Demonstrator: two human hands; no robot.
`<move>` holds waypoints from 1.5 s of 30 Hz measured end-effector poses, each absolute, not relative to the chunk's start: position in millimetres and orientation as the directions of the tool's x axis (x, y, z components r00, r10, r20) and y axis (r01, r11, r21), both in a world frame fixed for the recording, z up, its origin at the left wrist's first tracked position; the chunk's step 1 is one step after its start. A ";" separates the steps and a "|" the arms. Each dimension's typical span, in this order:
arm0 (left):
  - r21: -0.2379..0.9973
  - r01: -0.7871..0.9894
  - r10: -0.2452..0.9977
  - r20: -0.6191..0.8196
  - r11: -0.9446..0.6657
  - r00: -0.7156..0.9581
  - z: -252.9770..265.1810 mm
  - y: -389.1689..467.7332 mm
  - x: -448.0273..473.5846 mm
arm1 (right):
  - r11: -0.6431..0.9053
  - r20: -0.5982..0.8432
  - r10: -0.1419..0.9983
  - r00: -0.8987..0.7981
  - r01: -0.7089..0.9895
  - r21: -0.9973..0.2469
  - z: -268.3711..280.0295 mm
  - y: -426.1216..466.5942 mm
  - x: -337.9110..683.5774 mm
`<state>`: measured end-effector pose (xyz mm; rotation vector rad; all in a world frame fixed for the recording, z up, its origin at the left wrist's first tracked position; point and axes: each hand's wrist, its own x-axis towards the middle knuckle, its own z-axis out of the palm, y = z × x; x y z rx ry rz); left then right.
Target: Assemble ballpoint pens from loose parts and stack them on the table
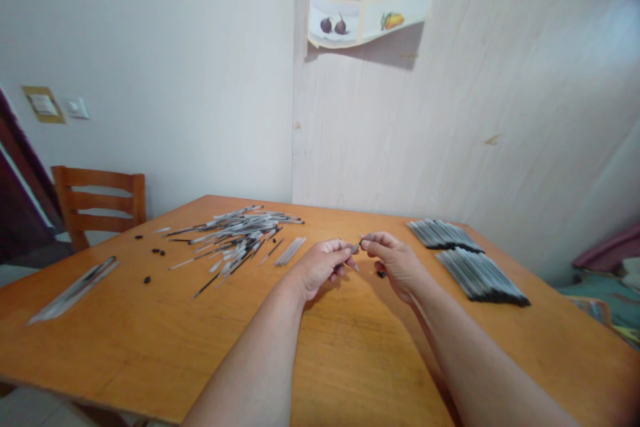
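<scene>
Over the middle of the table, my left hand (pixel 323 268) is closed around a slim, greyish pen (pixel 355 249), most of it hidden by the fingers. My right hand (pixel 395 263) pinches a small black pen plug (pixel 361 242) close to the pen's end; whether the two touch I cannot tell. Beneath the right fingers lies another small black piece (pixel 381 274). Left of my hands are a few clear pen barrels (pixel 290 251) side by side and a loose heap of pens and refills (pixel 245 233).
Two neat rows of black-tipped pens, a rear row (pixel 443 235) and a front row (pixel 480 277), lie on the right. A clear packet (pixel 75 290) and several black plugs (pixel 147 279) are at the left of the wooden table (pixel 200 360). A chair (pixel 100 200) stands behind.
</scene>
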<state>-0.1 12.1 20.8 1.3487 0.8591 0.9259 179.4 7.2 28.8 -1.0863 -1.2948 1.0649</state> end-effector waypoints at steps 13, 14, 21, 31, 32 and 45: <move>0.998 -0.055 0.912 0.031 -0.009 0.409 19.9 12.5 -0.2 | 0.186 0.186 0.982 -0.004 -0.010 -0.982 29.0 7.0 178.0; 0.998 -0.055 0.912 0.032 -0.010 0.409 19.8 12.5 -0.2 | 0.186 0.186 0.982 -0.006 -0.008 -0.982 28.7 7.3 178.1; 0.999 -0.049 0.910 0.026 -0.006 0.413 21.3 12.2 -0.3 | 0.182 0.182 0.983 -0.034 -0.021 -0.983 26.7 8.8 176.7; 0.999 -0.046 0.910 0.040 -0.023 0.413 20.9 12.7 -0.1 | 0.181 0.181 0.983 -0.034 -0.002 -0.984 25.4 8.8 174.6; 0.999 -0.046 0.911 0.042 -0.025 0.409 20.5 12.9 0.1 | 0.183 0.183 0.982 -0.035 0.000 -0.983 25.3 8.9 174.5; 1.000 -0.017 0.911 0.018 -0.012 0.411 21.8 11.1 0.6 | 0.166 0.163 0.984 -0.078 0.036 -0.985 32.2 4.5 177.5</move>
